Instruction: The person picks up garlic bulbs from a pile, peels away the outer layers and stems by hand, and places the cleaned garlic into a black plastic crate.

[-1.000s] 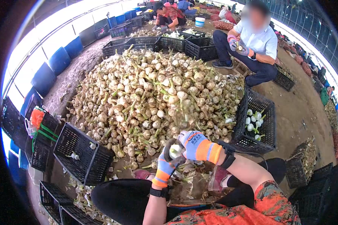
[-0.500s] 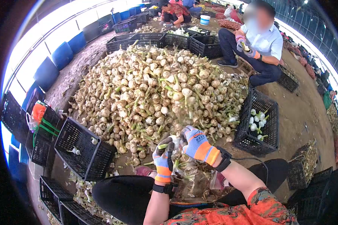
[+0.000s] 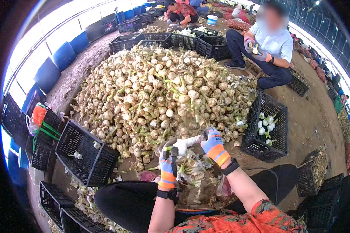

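Note:
In the head view my left hand [image 3: 168,162], in a striped work glove, is closed round a garlic bulb [image 3: 180,145] with a short green stem. My right hand [image 3: 214,146], gloved alike, pinches white garlic skin [image 3: 193,140] that stretches from the bulb towards its fingertips. Both hands are just in front of a large heap of unpeeled garlic [image 3: 151,93]. Under them, loose peelings [image 3: 194,171] litter the ground between my knees.
A black crate [image 3: 265,149] with several peeled bulbs stands to the right. Another crate [image 3: 90,155], tilted, holds a few bulbs at the left. Across the heap a co-worker [image 3: 266,46] crouches, handling garlic. More crates [image 3: 212,48] line the far side.
My right hand has moved right, away from my left, drawing a strip of skin out from the bulb. My left hand stays nearly in place. The co-worker's hands shifted slightly.

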`<state>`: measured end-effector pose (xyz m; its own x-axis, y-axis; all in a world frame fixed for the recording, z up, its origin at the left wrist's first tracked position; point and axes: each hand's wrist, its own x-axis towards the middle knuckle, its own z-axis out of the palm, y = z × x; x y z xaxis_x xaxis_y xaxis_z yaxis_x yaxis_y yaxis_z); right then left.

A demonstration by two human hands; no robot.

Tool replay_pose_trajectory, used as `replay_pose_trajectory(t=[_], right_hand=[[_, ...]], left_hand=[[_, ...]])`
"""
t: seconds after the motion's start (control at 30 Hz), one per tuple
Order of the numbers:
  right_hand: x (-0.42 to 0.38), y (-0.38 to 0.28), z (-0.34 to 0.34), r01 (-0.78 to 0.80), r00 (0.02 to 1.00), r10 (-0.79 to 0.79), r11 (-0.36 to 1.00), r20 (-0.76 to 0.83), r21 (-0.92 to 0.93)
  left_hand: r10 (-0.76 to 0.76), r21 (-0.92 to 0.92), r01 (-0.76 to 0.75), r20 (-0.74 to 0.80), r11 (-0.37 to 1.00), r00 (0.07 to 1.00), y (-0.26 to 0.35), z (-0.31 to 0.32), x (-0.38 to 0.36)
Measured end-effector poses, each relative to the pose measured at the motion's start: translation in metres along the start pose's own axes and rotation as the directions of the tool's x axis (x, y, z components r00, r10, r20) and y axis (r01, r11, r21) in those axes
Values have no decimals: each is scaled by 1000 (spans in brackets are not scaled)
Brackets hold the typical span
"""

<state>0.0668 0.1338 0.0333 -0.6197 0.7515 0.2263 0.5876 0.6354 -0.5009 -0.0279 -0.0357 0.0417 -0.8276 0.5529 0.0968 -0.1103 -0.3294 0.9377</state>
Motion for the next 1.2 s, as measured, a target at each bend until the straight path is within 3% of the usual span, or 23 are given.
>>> replay_pose_trajectory(t=[0.07, 0.13, 0.2, 0.23, 0.37, 0.43, 0.47, 0.5, 0.53, 0.57, 0.63, 0.67, 0.7, 0.73, 0.83, 0.87, 0.93, 0.97, 1.0, 1.03, 1.07, 1.13, 1.2], right_hand=[[-1, 4, 2, -41, 999, 41, 999, -14, -24], [-1, 11, 3, -68, 998, 68, 997, 6, -27], [-1, 17, 5, -112, 992, 114, 993, 47, -41], [-5, 19, 9, -144, 983, 158, 980, 94, -140], [-35, 33, 30, -193, 960, 218, 970, 175, -146], [-66, 47, 49, -167, 912, 232, 963, 338, -210], [-83, 69, 76, -140, 807, 192, 981, 559, -136], [-99, 63, 63, 179, 639, -24, 977, 769, -118], [-117, 80, 86, 51, 406, -32, 999, 913, 12], [-121, 78, 83, 18, 448, 86, 994, 890, -105], [-114, 81, 80, -119, 593, 305, 948, 745, -294], [-114, 94, 84, -245, 745, 355, 933, 565, -263], [-108, 109, 92, -211, 885, 306, 936, 352, -282], [-91, 105, 68, -227, 894, 296, 946, 335, -230], [-75, 157, 97, -320, 797, 437, 891, 417, -322], [-74, 177, 113, -314, 750, 438, 895, 495, -316], [-68, 184, 124, -179, 774, 430, 852, 465, -491], [-64, 191, 128, -260, 754, 432, 888, 495, -380], [-59, 193, 130, -342, 735, 433, 901, 522, -266], [-64, 189, 136, -468, 822, 488, 872, 294, -142], [-66, 190, 141, -466, 821, 491, 871, 293, -154], [-63, 188, 156, -593, 800, 410, 649, 438, 477], [-56, 114, 123, -399, 916, 197, 518, 349, 756]], left_hand=[[-77, -373, 112, 106, 921, 991, -2, -7, 5], [-160, -220, 168, 55, 961, 986, 0, -6, -1], [-120, -531, 140, 72, 836, 990, 3, -3, -1], [-128, -582, 157, 91, 798, 988, 1, -6, 1], [-155, -785, 151, 70, 601, 985, 3, -10, 6], [-172, -860, 77, -13, 504, 985, 17, -10, 9], [-200, -895, 57, -36, 442, 979, 20, -13, 12], [-132, -902, 106, 56, 418, 990, 23, -19, 18], [-275, -935, 136, 43, 327, 961, 7, -38, 27], [-302, -918, 50, -77, 393, 950, 3, -50, 30], [-114, -846, -87, -171, 526, 979, 6, -88, 48], [-80, -987, -9, -22, 159, 997, 28, -111, 52], [247, -976, 95, 143, 196, 958, 53, -112, 49], [250, -1000, 1, 5, 16, 968, 64, -121, 52], [128, -910, -199, -162, 364, 978, 67, -115, 47], [178, -918, -16, 60, 396, 982, 57, -111, 43], [-86, -778, 44, -13, 626, 996, 24, -96, 39], [-284, -764, 101, -111, 638, 953, 4, -84, 35], [-391, -700, 256, -36, 666, 920, 2, -61, 26], [-468, -652, 328, -46, 683, 882, -25, -56, 18], [-621, -649, 430, -84, 628, 779, -57, -60, 11], [-621, -511, 529, -12, 678, 784, -106, -61, 0], [-722, -315, 675, -51, 667, 690, -99, -35, -3]])
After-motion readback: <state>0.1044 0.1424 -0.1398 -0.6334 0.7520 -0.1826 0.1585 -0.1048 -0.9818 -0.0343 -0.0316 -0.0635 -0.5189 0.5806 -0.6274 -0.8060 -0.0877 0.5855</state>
